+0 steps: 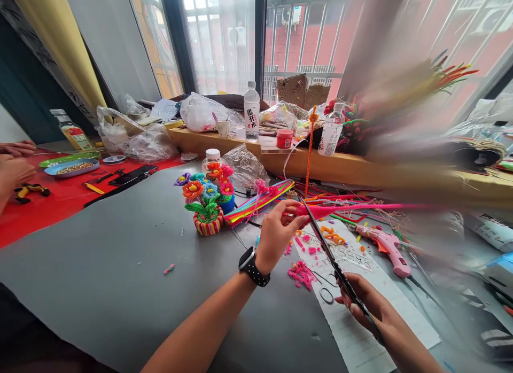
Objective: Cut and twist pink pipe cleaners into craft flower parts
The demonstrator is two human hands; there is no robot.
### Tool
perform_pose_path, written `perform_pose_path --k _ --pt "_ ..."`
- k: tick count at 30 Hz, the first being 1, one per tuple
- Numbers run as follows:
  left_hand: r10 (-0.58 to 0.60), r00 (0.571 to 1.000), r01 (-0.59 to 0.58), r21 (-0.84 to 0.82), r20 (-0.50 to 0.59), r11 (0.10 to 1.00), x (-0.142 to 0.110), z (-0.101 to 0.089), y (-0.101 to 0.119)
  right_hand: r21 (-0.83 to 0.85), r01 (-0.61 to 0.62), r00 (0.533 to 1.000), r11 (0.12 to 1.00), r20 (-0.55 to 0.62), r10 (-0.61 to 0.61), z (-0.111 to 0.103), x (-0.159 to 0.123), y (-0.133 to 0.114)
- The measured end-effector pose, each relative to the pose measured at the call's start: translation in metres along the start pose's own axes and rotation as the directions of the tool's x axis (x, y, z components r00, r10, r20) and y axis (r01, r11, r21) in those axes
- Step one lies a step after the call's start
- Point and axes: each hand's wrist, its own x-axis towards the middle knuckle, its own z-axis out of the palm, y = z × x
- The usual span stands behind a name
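Note:
My left hand, with a black watch on its wrist, is closed on a bundle of pink pipe cleaners that stretches out to the right. My right hand grips a long pair of black scissors. The scissor blades reach up to the pink bundle, right beside my left fingertips. Under them lies a paper sheet with pink and orange cut bits. A pile of pink pieces and small metal scissors lie at the sheet's left edge.
Pipe cleaner flowers in a striped pot stand left of my hand, near colourful pipe cleaners. A pink glue gun lies at right. Bottles line the sill. Another person's hands are at far left over a red cloth.

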Motion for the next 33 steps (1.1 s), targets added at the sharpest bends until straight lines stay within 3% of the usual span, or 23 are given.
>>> perform_pose_path --k 5,12,18,28,33 --pt "-0.018 1.000 0.018 -0.074 0.000 0.997 -0.0021 0.0024 -0.0015 0.011 0.006 1.000 1.000 -0.004 -0.006 0.0001 0.0008 0.0016" --pt "0.047 0.999 -0.046 0.024 -0.003 0.999 -0.0030 0.0040 -0.0038 0.002 0.010 1.000 1.000 -0.016 -0.010 0.0008 -0.0003 -0.0001" --pt "0.012 1.000 -0.012 0.047 0.016 0.999 -0.0037 0.0036 -0.0030 -0.017 0.005 0.999 1.000 -0.034 -0.005 0.0001 -0.0002 -0.0005" --pt "-0.115 0.993 0.108 -0.218 -0.017 0.970 -0.0022 0.0058 -0.0018 -0.034 -0.041 0.999 0.999 -0.008 0.040 -0.0007 -0.0018 -0.0029" --pt "-0.138 0.990 0.126 -0.267 -0.025 0.955 -0.0026 0.0066 0.0005 -0.004 -0.020 0.999 1.000 0.041 0.021 -0.0013 -0.0028 -0.0016"
